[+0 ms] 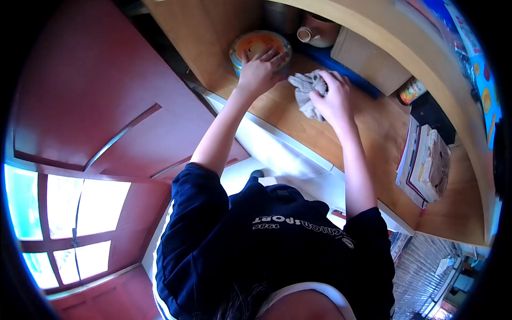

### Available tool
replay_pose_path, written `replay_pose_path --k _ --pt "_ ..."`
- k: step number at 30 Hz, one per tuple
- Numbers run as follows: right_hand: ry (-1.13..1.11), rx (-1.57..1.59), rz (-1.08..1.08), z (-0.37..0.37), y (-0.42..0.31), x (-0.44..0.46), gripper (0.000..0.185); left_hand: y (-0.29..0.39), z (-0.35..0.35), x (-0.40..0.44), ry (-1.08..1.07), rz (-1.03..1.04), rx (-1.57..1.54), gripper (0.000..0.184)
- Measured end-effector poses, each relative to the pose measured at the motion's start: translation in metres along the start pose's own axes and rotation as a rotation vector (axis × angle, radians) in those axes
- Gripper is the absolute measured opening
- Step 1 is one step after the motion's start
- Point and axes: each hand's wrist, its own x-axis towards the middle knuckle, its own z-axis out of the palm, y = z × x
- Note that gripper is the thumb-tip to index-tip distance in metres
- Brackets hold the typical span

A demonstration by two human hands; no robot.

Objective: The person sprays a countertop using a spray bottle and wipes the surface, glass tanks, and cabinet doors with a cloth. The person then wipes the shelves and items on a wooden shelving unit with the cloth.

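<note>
Shelf edge near right hand's cloth

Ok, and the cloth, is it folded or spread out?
Neither: the cloth is bunched up. It shows crumpled, uneven creases, and the right hand grips it.

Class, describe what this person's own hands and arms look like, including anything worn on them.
The left hand and right hand are bare, with no gloves or watch visible. Dark navy sleeves end around the elbows.
</note>
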Motion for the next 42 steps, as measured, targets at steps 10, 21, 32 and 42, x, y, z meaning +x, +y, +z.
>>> replay_pose_path --k 10,21,32,42 --pt "-0.078 0.144 0.134 0.051 -0.057 0.094 0.033 -0.054 -0.01 -0.016 0.087 -0.06 -0.346 0.08" --pt "-0.022 -0.592 -0.143 0.154 -0.056 0.17 0.035 -0.061 -0.002 -0.044 0.145 -0.276 -0.783 0.078" --pt "-0.474 -0.558 0.228 0.135 -0.084 0.161 0.031 -0.06 -0.007 -0.061 0.099 -0.339 -0.813 0.105" --pt "-0.019 -0.229 0.058 0.073 -0.062 0.096 0.028 -0.039 -0.016 -0.056 0.14 -0.073 -0.659 0.09"
